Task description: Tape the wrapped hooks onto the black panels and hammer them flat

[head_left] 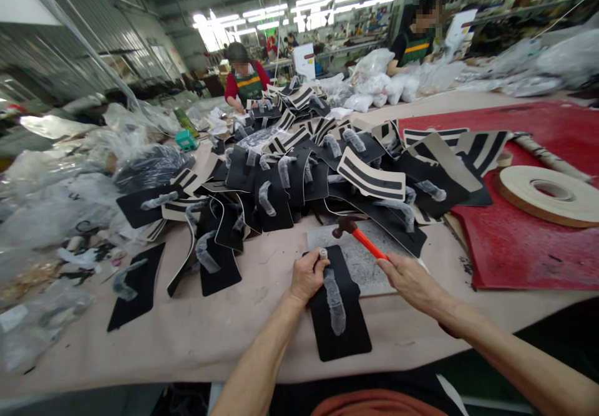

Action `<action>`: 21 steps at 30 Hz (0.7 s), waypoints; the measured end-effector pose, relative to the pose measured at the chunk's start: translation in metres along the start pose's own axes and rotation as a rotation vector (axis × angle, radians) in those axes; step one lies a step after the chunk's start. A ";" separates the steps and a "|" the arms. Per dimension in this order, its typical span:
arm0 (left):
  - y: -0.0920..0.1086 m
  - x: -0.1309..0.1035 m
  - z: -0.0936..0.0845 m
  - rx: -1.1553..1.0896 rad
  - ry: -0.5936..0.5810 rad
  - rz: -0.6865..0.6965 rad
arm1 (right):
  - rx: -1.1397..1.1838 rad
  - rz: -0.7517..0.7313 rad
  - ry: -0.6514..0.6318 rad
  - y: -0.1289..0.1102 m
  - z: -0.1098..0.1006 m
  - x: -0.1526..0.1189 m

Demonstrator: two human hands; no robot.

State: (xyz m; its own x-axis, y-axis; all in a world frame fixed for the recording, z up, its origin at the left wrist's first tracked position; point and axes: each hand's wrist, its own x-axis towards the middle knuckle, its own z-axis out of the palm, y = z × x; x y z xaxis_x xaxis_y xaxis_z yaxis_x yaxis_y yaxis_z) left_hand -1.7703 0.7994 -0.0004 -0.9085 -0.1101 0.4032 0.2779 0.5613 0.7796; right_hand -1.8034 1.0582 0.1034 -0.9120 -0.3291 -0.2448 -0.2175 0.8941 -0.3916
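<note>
My left hand (307, 275) pinches a short metal punch (322, 252), upright near the top of a black panel (339, 344). A plastic-wrapped handle strap (334, 304) runs down the middle of that panel. The panel's far end lies on a grey speckled slab (369, 272), its near end on the covered table. Wrapped around the orange grip, my right hand (407, 279) holds a hammer (369, 241). The hammer's dark head is raised just beyond the punch and to its right, apart from it. The punch's lower end is hidden by my fingers.
A heap of black panels (274, 201) with wrapped straps fills the table beyond my hands. One separate panel (145, 291) lies left. Plastic bags (75, 198) crowd the left edge. At right, a tape roll (556, 194) rests on red sheeting (505, 247). Two people work across the table.
</note>
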 end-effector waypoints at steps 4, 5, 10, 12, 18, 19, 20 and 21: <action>0.000 0.001 -0.001 0.002 -0.013 -0.003 | -0.273 -0.134 0.174 -0.007 0.020 0.002; 0.000 0.000 -0.002 0.003 -0.020 -0.006 | -0.259 -0.243 0.226 -0.015 0.024 0.000; 0.003 0.000 -0.003 -0.075 -0.042 -0.081 | 0.030 -0.630 -0.004 -0.060 0.064 -0.005; 0.005 0.004 -0.001 -0.186 -0.012 -0.190 | 0.025 -0.606 0.019 -0.065 0.082 0.000; 0.016 0.039 -0.015 -0.816 0.544 -0.687 | 0.037 -0.602 0.102 -0.062 0.095 0.008; 0.017 0.042 -0.022 -0.830 0.549 -0.668 | 0.135 -0.600 0.102 -0.061 0.091 0.009; 0.018 0.044 -0.030 -0.817 0.548 -0.631 | 0.295 -0.572 0.110 -0.061 0.088 0.010; 0.016 0.043 -0.039 -0.793 0.560 -0.597 | 0.491 -0.515 0.132 -0.060 0.084 0.011</action>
State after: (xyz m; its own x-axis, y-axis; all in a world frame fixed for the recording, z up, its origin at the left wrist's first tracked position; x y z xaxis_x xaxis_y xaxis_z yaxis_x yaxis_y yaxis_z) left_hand -1.7927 0.7721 0.0483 -0.7504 -0.6478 -0.1313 0.1480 -0.3583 0.9218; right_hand -1.7713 0.9760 0.0499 -0.7770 -0.6046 0.1753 -0.4782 0.3858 -0.7890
